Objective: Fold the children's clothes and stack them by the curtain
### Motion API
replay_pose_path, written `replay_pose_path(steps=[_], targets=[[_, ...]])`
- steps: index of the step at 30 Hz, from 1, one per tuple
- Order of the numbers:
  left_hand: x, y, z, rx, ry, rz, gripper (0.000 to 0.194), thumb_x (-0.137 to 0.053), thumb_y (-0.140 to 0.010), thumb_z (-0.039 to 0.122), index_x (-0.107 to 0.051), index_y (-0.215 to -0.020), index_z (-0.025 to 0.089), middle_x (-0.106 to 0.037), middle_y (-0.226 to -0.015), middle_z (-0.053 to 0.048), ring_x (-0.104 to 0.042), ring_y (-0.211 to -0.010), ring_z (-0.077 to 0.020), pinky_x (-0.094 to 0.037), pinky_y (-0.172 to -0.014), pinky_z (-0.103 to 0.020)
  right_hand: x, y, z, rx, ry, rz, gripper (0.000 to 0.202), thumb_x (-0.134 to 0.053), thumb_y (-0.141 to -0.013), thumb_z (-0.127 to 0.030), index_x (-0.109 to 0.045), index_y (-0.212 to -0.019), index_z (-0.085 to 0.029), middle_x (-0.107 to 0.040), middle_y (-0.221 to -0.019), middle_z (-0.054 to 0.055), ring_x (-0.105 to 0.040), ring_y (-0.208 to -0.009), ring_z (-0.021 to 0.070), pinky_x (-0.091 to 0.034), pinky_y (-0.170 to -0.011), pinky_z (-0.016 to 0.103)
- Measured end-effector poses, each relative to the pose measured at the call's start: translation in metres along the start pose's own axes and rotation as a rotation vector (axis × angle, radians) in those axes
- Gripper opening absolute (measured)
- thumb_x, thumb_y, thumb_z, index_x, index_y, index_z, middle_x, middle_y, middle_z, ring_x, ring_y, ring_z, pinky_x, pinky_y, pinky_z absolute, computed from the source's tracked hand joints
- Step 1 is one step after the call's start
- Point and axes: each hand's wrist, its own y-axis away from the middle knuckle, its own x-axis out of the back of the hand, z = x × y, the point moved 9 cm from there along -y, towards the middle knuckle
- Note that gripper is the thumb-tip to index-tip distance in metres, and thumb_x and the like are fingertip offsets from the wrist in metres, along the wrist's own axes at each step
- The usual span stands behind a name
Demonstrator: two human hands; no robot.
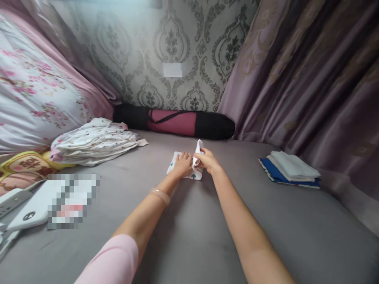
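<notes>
A small white cloth [171,167] with green prints lies on the grey bed sheet [189,221], straight ahead of me. My left hand [184,165] rests flat on it, fingers stretched out. Close beside it, my right hand [205,159] pinches a raised, folded part of the same cloth, which stands up from the sheet. That fold and the fingers hide some of the cloth's right side. I cannot tell what kind of cloth it is.
Folded cloths [291,167] are stacked at the right. Rumpled printed clothes [97,142], a yellow cushion [25,169] and a white power bank [32,209] lie at the left. A black and maroon long bag [173,122] lines the wall.
</notes>
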Motion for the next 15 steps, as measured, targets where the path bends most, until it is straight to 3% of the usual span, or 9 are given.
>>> replay_pose_path(steps=[5,8,12,15], targets=[[0.021,0.028,-0.068,0.206,0.203,0.182,0.033,-0.047,-0.091,0.027,-0.06,-0.12,0.02,-0.049,-0.14,-0.013,-0.045,-0.13,-0.026,-0.036,-0.107,-0.041,-0.031,-0.013,0.01,0.033,0.113,0.011,0.052,-0.065,-0.069,-0.015,-0.053,-0.12,-0.016,-0.063,-0.071,-0.001,-0.059,-0.051,0.0138,-0.052,-0.051,0.026],[0.02,0.045,-0.097,0.293,0.322,0.243,0.024,-0.051,-0.088,0.025,-0.069,-0.102,0.018,-0.056,-0.13,-0.013,-0.05,-0.126,-0.0255,-0.038,-0.106,-0.038,-0.048,-0.023,0.013,0.101,0.338,0.035,0.051,-0.063,-0.069,-0.018,-0.055,-0.12,-0.018,-0.067,-0.082,0.004,-0.066,-0.069,0.0191,-0.055,-0.065,0.03],[0.017,0.056,-0.112,0.329,0.402,0.359,0.018,-0.056,-0.084,0.025,-0.072,-0.088,0.018,-0.058,-0.128,-0.013,-0.051,-0.125,-0.026,-0.04,-0.105,-0.04,-0.068,-0.026,0.013,0.158,0.656,0.057,0.045,-0.06,-0.072,-0.023,-0.056,-0.117,-0.02,-0.068,-0.105,0.01,-0.065,-0.101,0.0253,-0.051,-0.086,0.033],[0.015,0.059,-0.114,0.331,0.422,0.439,0.02,-0.054,-0.085,0.028,-0.072,-0.081,0.018,-0.059,-0.128,-0.011,-0.052,-0.124,-0.0248,-0.04,-0.105,-0.04,-0.079,-0.024,0.014,0.146,0.786,0.049,0.041,-0.055,-0.078,-0.028,-0.054,-0.119,-0.022,-0.068,-0.112,0.01,-0.062,-0.108,0.0257,-0.048,-0.089,0.034]])
